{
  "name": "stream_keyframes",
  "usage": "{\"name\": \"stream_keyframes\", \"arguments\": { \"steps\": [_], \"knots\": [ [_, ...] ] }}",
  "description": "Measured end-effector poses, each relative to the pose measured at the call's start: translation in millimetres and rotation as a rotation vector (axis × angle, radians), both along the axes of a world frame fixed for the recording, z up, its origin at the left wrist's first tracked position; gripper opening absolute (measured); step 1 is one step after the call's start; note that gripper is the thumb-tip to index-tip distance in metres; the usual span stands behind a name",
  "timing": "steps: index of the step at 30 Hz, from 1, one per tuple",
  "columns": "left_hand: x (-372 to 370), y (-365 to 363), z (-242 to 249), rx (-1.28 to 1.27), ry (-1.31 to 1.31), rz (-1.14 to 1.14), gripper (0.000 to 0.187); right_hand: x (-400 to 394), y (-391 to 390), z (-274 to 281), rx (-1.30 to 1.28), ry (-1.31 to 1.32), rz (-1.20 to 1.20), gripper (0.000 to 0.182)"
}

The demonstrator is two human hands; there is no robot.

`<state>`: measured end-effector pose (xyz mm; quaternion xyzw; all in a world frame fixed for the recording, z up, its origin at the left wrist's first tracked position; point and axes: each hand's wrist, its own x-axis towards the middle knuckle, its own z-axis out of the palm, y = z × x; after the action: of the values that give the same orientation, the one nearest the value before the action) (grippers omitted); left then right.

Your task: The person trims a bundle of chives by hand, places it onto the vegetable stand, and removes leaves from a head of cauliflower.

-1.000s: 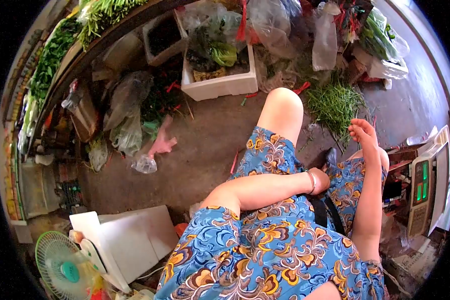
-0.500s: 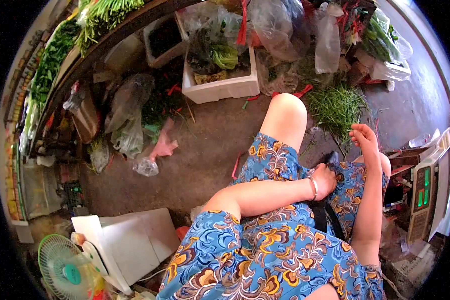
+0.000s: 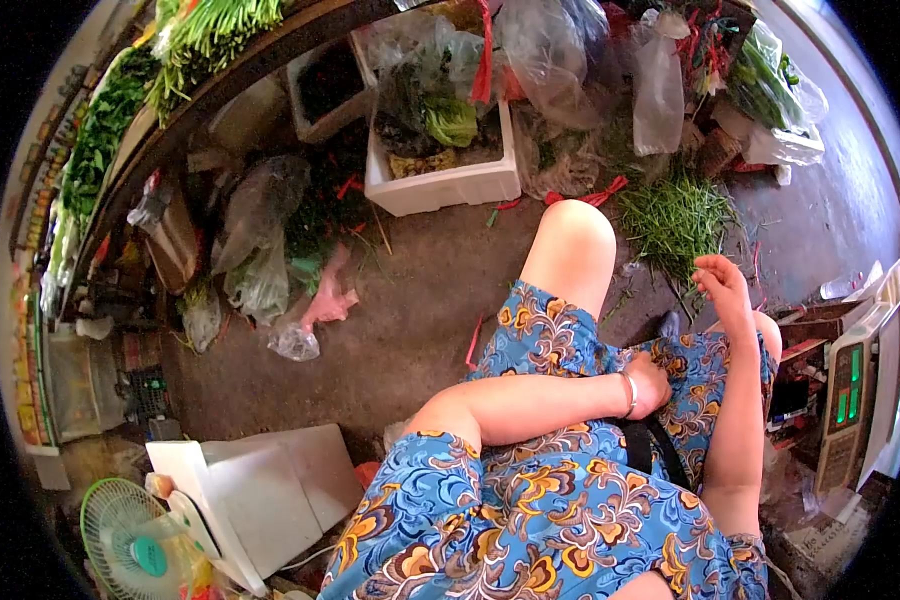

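My left hand (image 3: 650, 387), with a silvery bracelet (image 3: 630, 396) at the wrist, rests closed on the lap of a blue floral dress (image 3: 555, 480); its fingertips are hidden, so I cannot tell what they hold. My right hand (image 3: 727, 292) is raised above the right knee, its fingers loosely bent and apart, nothing visible between them. Beyond it a heap of thin green stalks (image 3: 675, 215) lies on the floor, overlapping the fingertips in this view. A black strap (image 3: 660, 448) crosses the lap below my left hand.
A white foam box (image 3: 445, 185) with leafy greens stands ahead, among plastic bags (image 3: 555, 60). A scale with green digits (image 3: 850, 385) is at the right. On the left are a pink bag (image 3: 330, 295), a white box (image 3: 280, 490), a fan (image 3: 135, 540) and a shelf of vegetables (image 3: 95, 160).
The view has shifted slightly, so the surroundings sit a little lower. My right hand has moved slightly left against the stalks and its fingers bend more. My left hand stays on the lap.
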<state>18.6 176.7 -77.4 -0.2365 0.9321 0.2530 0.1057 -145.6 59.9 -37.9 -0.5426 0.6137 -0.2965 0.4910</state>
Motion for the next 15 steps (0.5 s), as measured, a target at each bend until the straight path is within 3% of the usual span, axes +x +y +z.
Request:
{"name": "stream_keyframes", "arguments": {
  "steps": [12,15],
  "knots": [
    [4,7,-12,-0.058,0.119,0.021,0.021,2,1,-1,-0.021,0.014,0.044,0.019],
    [4,2,4,-0.029,0.073,0.023,0.02,3,2,-1,-0.009,0.023,0.03,0.018]
  ]
}}
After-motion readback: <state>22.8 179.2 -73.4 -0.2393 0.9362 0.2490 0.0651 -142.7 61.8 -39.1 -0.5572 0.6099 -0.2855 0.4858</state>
